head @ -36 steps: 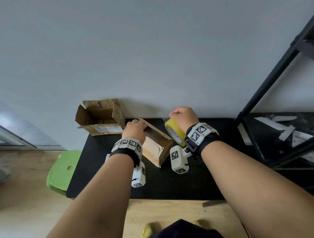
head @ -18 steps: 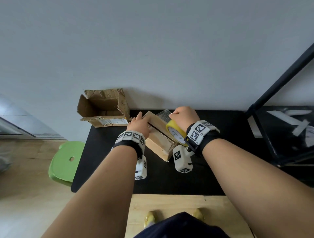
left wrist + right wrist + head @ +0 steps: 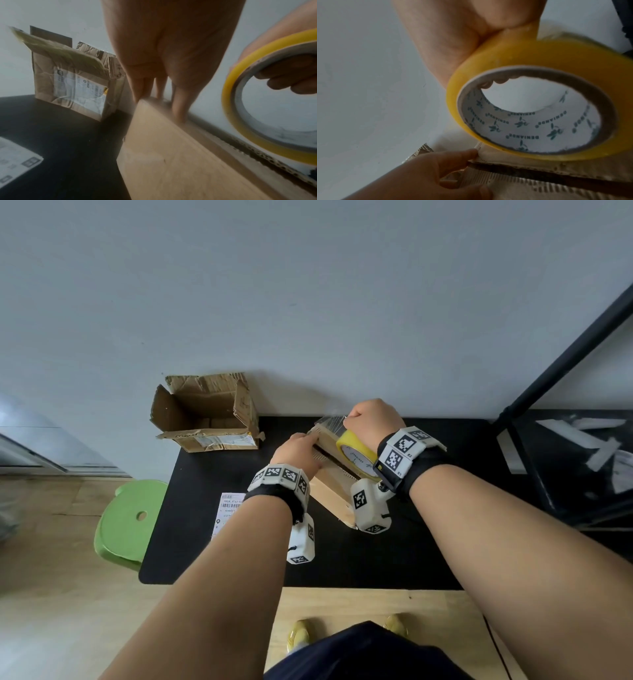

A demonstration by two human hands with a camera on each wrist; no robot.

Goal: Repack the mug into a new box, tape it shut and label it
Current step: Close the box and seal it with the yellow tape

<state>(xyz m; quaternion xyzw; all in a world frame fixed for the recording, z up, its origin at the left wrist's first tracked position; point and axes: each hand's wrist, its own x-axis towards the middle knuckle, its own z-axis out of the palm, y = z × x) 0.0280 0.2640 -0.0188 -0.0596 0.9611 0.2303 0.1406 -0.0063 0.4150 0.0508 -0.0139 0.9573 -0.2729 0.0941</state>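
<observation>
The right hand [image 3: 371,422] has carried the tape roll [image 3: 356,453] up onto the new box [image 3: 334,489], fingers curled through its core, and a clear strip now stretches from the roll to the far end. So taping has begun, though a dark gap still shows between the flaps. The left hand [image 3: 298,450] lies on the lid, straight fingers [image 3: 180,108] close together, pressing just beside the seam. The box sits on the black mat [image 3: 205,467], its long axis running diagonally from the far end under the fingertips back toward the wrists.
</observation>
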